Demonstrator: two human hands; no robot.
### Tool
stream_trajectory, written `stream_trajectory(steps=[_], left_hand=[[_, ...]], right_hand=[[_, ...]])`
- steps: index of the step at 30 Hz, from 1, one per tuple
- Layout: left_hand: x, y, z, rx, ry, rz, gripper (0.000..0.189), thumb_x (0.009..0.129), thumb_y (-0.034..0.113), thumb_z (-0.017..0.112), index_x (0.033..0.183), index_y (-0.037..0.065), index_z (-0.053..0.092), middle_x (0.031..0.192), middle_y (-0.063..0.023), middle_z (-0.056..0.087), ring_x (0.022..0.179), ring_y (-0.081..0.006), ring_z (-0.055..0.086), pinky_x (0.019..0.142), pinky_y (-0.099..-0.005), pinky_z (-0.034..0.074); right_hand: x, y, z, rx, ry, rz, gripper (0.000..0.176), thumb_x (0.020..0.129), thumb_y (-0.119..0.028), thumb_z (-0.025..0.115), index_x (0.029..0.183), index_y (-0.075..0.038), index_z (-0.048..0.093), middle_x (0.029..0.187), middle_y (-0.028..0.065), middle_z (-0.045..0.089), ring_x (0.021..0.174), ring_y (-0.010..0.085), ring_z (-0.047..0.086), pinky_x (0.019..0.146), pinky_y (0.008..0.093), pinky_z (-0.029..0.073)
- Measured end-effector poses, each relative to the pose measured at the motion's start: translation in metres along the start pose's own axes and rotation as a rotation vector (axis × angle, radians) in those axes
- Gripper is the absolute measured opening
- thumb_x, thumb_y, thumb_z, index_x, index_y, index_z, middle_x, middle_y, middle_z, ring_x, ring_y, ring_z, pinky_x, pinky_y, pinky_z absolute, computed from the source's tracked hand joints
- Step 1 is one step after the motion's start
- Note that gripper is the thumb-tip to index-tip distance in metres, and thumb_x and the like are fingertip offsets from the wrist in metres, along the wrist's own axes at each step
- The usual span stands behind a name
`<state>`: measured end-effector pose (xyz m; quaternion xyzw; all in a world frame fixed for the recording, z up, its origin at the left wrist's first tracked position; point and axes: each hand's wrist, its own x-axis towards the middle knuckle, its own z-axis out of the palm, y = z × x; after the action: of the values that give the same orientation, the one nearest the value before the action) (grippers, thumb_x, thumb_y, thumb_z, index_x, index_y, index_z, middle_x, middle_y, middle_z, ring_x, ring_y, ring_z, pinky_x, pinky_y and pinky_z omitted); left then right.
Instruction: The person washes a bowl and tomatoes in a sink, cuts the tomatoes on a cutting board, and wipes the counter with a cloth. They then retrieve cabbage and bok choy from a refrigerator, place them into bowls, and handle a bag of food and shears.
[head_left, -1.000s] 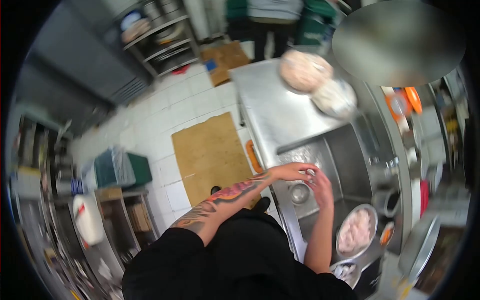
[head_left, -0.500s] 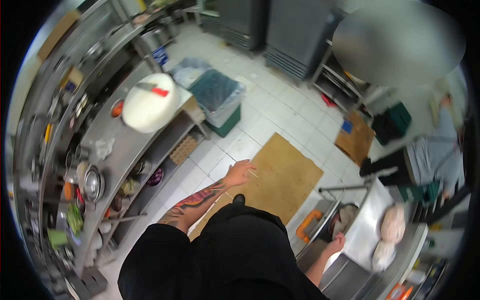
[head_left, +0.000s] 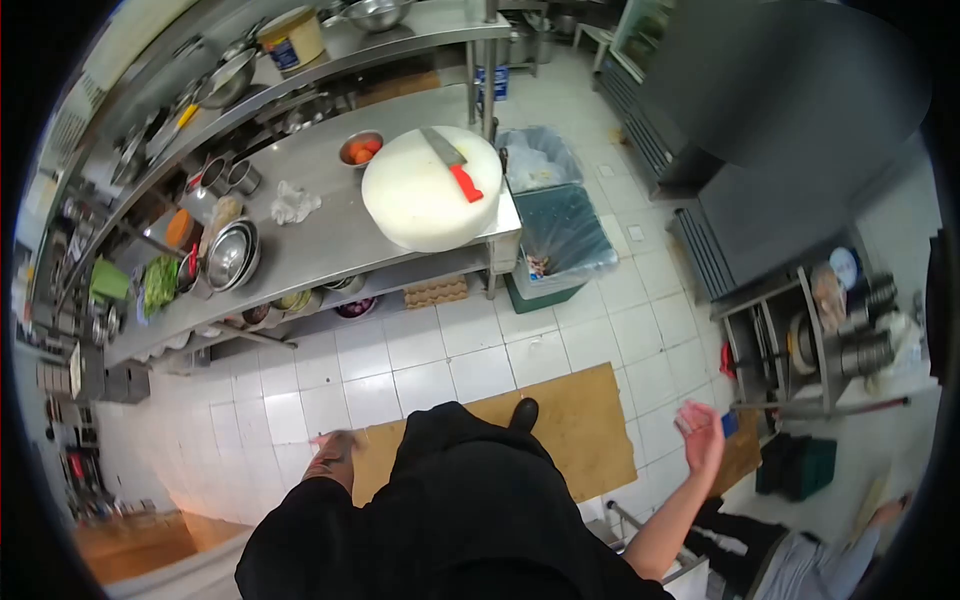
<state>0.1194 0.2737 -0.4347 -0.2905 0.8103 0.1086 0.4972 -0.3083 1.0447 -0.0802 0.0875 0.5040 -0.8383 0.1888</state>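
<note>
My right hand (head_left: 702, 435) is raised over the floor at the right, fingers apart and holding nothing. My left hand (head_left: 336, 440) hangs low beside my body above the tiles, and motion smears its fingers. Ahead, a thick round white chopping board (head_left: 410, 205) stands on the steel counter (head_left: 315, 240). A knife with a red handle (head_left: 466, 184) lies across it. Just left of the board is a metal bowl with tomatoes (head_left: 361, 149). Neither hand touches any of these.
Lined bins (head_left: 560, 250) stand at the counter's right end. Brown cardboard (head_left: 580, 430) lies under my feet. Nested steel bowls (head_left: 232, 255) and leafy greens (head_left: 160, 285) sit along the counter. Another person (head_left: 800, 565) is at the lower right, near a rack (head_left: 790, 350).
My view has swung right-to-left toward the counter, and the board now lies straight ahead. My left hand has dropped back to my side; my right hand has lifted away from the steel table, its fingers opened.
</note>
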Motion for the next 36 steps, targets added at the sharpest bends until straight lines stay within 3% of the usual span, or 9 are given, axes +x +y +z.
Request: stream_trajectory(steps=[2, 4, 6, 8, 12, 14, 20, 26, 36], left_hand=[[-0.065, -0.013, 0.063, 0.040, 0.166, -0.005, 0.072, 0.098, 0.061, 0.051, 0.160, 0.030, 0.031, 0.166, -0.0010, 0.030, 0.151, -0.0340, 0.029, 0.116, -0.0633, 0.029], [-0.102, 0.005, 0.056, -0.313, 0.045, -0.059, 0.070, 0.096, 0.061, 0.052, 0.157, 0.029, 0.037, 0.163, 0.0006, 0.036, 0.147, -0.0349, 0.034, 0.115, -0.0592, 0.031], [-0.137, 0.048, -0.025, -0.964, -0.318, -0.327, 0.063, 0.097, 0.058, 0.050, 0.151, 0.027, 0.048, 0.156, -0.0001, 0.048, 0.138, -0.0359, 0.048, 0.114, -0.0500, 0.039], [-0.009, -0.026, 0.072, -0.372, 0.053, 0.374, 0.053, 0.094, 0.055, 0.056, 0.133, 0.022, 0.067, 0.137, -0.0060, 0.065, 0.128, -0.0267, 0.058, 0.107, -0.0424, 0.047], [-0.074, 0.049, -0.201, -1.068, 0.295, 0.302, 0.035, 0.098, 0.034, 0.060, 0.115, 0.007, 0.074, 0.090, -0.0109, 0.075, 0.081, -0.0218, 0.069, 0.074, -0.0371, 0.054], [-0.099, 0.064, -0.346, -1.095, 0.721, 0.374, 0.031, 0.098, 0.025, 0.065, 0.121, 0.006, 0.072, 0.095, -0.0030, 0.075, 0.081, -0.0117, 0.066, 0.068, -0.0303, 0.053], [0.062, -0.048, -0.595, -0.427, 1.492, 0.111, 0.064, 0.093, 0.046, 0.065, 0.146, 0.013, 0.052, 0.153, -0.0159, 0.045, 0.130, -0.0417, 0.047, 0.104, -0.0506, 0.045], [0.118, -0.063, -0.659, -0.535, 1.086, -0.232, 0.074, 0.094, 0.051, 0.058, 0.156, 0.016, 0.036, 0.158, -0.0103, 0.039, 0.141, -0.0422, 0.034, 0.108, -0.0650, 0.036], [0.085, 0.042, -0.563, -0.511, 1.194, 0.799, 0.044, 0.069, -0.004, 0.064, 0.100, 0.025, 0.074, 0.138, 0.0026, 0.057, 0.137, -0.0296, 0.042, 0.102, -0.0554, 0.033]], right_hand=[[0.052, 0.016, 0.062, -1.682, 0.747, 0.658, 0.044, 0.098, -0.043, 0.061, 0.133, -0.016, 0.063, 0.144, 0.0188, 0.057, 0.139, 0.0359, 0.048, 0.113, 0.0718, 0.025], [0.113, 0.110, -0.079, -2.365, 0.232, 0.224, 0.053, 0.092, -0.046, 0.066, 0.140, -0.025, 0.060, 0.146, 0.0174, 0.055, 0.149, 0.0333, 0.033, 0.111, 0.0795, 0.013], [0.145, 0.143, -0.022, -1.609, 0.256, 0.146, 0.046, 0.090, -0.040, 0.067, 0.134, -0.025, 0.066, 0.150, 0.0162, 0.052, 0.152, 0.0320, 0.029, 0.112, 0.0789, 0.012], [0.154, 0.137, 0.077, -1.803, -0.023, 0.298, 0.039, 0.090, -0.039, 0.068, 0.126, -0.025, 0.071, 0.152, 0.0179, 0.049, 0.151, 0.0340, 0.029, 0.112, 0.0793, 0.011], [0.198, 0.163, 0.169, -1.875, -0.278, 0.110, 0.041, 0.089, -0.042, 0.070, 0.127, -0.026, 0.070, 0.157, 0.0252, 0.038, 0.146, 0.0415, 0.037, 0.110, 0.0791, 0.018], [0.215, 0.167, 0.212, -1.800, -0.395, 0.047, 0.040, 0.088, -0.041, 0.072, 0.124, -0.024, 0.072, 0.152, 0.0268, 0.045, 0.140, 0.0416, 0.045, 0.112, 0.0688, 0.031], [0.267, 0.171, 0.213, -1.783, -0.492, 0.030, 0.039, 0.090, -0.035, 0.070, 0.122, -0.013, 0.072, 0.134, 0.0277, 0.061, 0.126, 0.0423, 0.058, 0.105, 0.0497, 0.048], [0.247, 0.155, 0.294, -1.653, -0.249, -0.070, 0.029, 0.095, -0.023, 0.069, 0.119, -0.007, 0.072, 0.124, 0.0208, 0.069, 0.106, 0.0298, 0.070, 0.089, 0.0379, 0.056], [0.280, 0.093, 0.492, -1.545, -0.400, -0.407, 0.019, 0.097, -0.005, 0.061, 0.112, 0.000, 0.072, 0.118, 0.0197, 0.071, 0.111, 0.0309, 0.069, 0.094, 0.0366, 0.053]])
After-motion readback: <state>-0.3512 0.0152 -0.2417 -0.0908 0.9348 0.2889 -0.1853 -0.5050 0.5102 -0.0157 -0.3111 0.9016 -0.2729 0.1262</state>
